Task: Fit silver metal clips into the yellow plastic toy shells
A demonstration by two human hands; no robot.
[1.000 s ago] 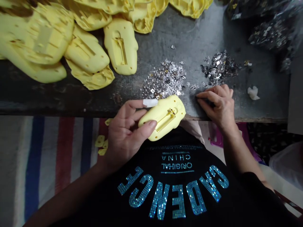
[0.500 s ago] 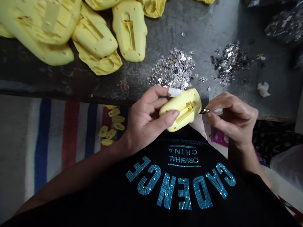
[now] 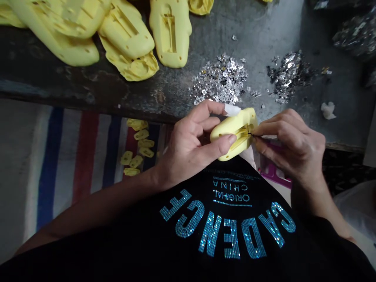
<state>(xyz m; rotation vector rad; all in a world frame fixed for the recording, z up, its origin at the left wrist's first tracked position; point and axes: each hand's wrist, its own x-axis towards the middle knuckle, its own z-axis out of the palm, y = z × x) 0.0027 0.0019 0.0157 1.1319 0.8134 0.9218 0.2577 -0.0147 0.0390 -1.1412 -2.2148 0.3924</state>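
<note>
My left hand (image 3: pixel 195 143) holds a yellow plastic shell (image 3: pixel 230 129) by its left side, thumb on the face with the long slot and a white-wrapped fingertip along the upper edge. My right hand (image 3: pixel 290 141) is pinched at the shell's right end. Between its thumb and forefinger is a small dark, thin piece (image 3: pixel 250 134), its tip over the shell's recess; most of it is hidden by the fingers. Beyond the shell, a pile of small silver metal pieces (image 3: pixel 221 80) lies on the dark table (image 3: pixel 126 92).
More yellow shells (image 3: pixel 173 35) are heaped at the upper left. A second pile of metal pieces (image 3: pixel 290 74) and a white scrap (image 3: pixel 328 111) lie at the right, with clear bags (image 3: pixel 357 35) behind. Small yellow parts (image 3: pixel 146 152) rest below the table edge on striped cloth (image 3: pixel 85 156).
The right hand has moved in to the shell, bringing the small piece from beside it to over the recess. The left hand and shell have shifted slightly right in view.
</note>
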